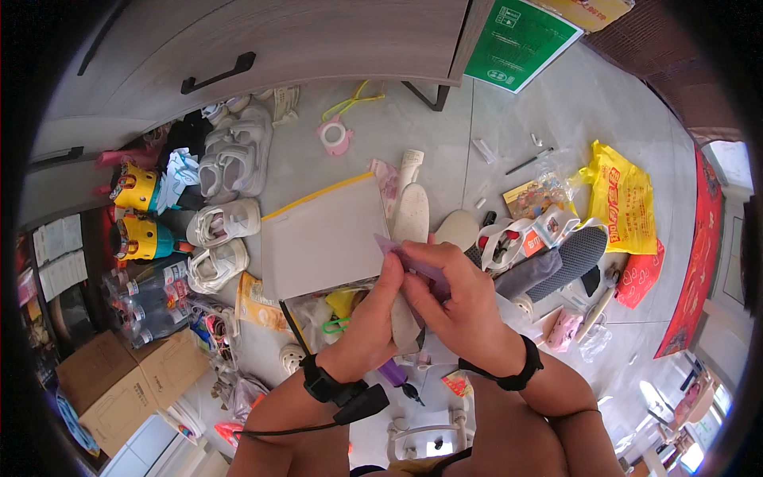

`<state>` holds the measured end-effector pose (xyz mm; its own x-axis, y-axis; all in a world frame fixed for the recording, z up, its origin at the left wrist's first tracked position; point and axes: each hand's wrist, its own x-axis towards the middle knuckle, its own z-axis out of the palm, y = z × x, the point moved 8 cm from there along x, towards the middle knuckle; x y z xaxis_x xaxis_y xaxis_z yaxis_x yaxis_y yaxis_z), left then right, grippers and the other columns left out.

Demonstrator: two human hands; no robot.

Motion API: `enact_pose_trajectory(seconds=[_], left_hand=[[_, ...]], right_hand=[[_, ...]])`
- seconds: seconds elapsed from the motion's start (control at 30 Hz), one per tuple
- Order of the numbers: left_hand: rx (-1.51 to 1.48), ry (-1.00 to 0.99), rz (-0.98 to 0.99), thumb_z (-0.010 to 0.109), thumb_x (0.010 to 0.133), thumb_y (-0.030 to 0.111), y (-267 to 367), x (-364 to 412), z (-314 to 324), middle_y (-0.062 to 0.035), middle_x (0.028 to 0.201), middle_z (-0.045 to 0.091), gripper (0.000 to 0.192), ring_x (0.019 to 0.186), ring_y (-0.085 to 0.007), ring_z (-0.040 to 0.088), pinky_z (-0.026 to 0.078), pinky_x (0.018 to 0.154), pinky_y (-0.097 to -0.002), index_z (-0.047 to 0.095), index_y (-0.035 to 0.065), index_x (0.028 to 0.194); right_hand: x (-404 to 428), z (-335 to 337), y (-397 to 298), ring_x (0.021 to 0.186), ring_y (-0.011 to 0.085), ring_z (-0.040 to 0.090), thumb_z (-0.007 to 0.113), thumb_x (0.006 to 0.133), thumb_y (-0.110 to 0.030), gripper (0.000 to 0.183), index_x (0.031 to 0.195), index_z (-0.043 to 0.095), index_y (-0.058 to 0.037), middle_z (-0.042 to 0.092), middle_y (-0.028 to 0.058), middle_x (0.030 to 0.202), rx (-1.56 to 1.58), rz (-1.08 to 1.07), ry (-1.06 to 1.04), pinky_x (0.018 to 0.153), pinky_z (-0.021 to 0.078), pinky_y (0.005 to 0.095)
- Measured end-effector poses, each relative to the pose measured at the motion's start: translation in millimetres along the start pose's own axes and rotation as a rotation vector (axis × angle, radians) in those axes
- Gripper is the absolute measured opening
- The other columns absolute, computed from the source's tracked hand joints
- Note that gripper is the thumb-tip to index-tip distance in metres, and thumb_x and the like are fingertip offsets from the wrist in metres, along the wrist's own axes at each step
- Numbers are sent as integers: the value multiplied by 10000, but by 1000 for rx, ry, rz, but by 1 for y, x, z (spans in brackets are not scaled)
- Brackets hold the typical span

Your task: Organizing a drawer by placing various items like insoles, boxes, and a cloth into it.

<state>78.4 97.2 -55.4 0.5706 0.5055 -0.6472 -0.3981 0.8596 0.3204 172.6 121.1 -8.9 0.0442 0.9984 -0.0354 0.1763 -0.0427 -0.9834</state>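
My left hand (pixel 369 319) pinches a thin purple sheet (pixel 387 245), perhaps paper or a sachet, between thumb and fingers. My right hand (pixel 468 292) grips the same sheet from the other side, and part of it is hidden in its fingers. A long off-white insole (pixel 412 206) runs beneath both hands; its lower end shows by my left palm, and I cannot tell whether it is held. Left of the hands is a pale grey lid or panel (pixel 325 238) with a yellow edge, above an open container of small items. A second rounded insole-like piece (pixel 458 229) lies to the right.
White shoes (pixel 223 229) and yellow-and-teal boots (pixel 140 238) line the left. A cardboard box (pixel 128 381) and plastic bottles (pixel 152 304) are lower left. A yellow plastic bag (pixel 620 200) and dark grey slipper (pixel 569 262) lie right. A wooden cabinet (pixel 334 42) stands ahead.
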Motion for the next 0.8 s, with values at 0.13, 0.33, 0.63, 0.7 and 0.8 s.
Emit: enact_pose_trajectory(seconds=[0.13, 0.33, 0.63, 0.7, 0.8], left_hand=[[125, -62, 32, 318, 1023, 538, -2, -3, -2, -60, 1323, 487, 640, 1157, -148, 517, 452, 980, -315, 290, 89, 1478], [188, -42, -101, 436, 1006, 456, -9, -13, -1, -69, 1343, 462, 653, 967, -138, 508, 470, 866, -295, 188, 165, 1535], [188, 12, -91, 462, 943, 200, -9, -13, -18, -66, 1373, 463, 648, 1060, -176, 535, 468, 907, -319, 200, 151, 1533], [210, 17, -105, 459, 936, 191, -8, -14, -22, -63, 1390, 458, 647, 1076, -182, 536, 463, 919, -318, 211, 139, 1531], [126, -30, -99, 457, 987, 268, -4, -19, -15, -62, 1429, 438, 599, 1104, -183, 534, 453, 949, -324, 234, 124, 1524]], right_hand=[[5, -8, 3, 667, 287, 657, 677, 853, -53, 303, 1139, 578, -64, 665, 156, 867, -54, 42, 22, 615, 530, 325], [43, -65, 41, 613, 225, 643, 670, 854, -54, 245, 1086, 589, -46, 646, 131, 757, -369, 162, 283, 562, 505, 318], [25, -30, 18, 636, 106, 619, 670, 886, -66, 178, 1051, 628, -13, 671, 108, 819, -166, 63, 54, 570, 494, 252], [38, -57, 55, 668, 141, 652, 680, 884, -89, 190, 1056, 631, -26, 681, 111, 841, -457, 267, 163, 609, 506, 260], [24, -66, 23, 664, 270, 687, 685, 874, -134, 180, 1029, 614, -78, 675, 141, 786, -376, 64, 380, 584, 523, 330]])
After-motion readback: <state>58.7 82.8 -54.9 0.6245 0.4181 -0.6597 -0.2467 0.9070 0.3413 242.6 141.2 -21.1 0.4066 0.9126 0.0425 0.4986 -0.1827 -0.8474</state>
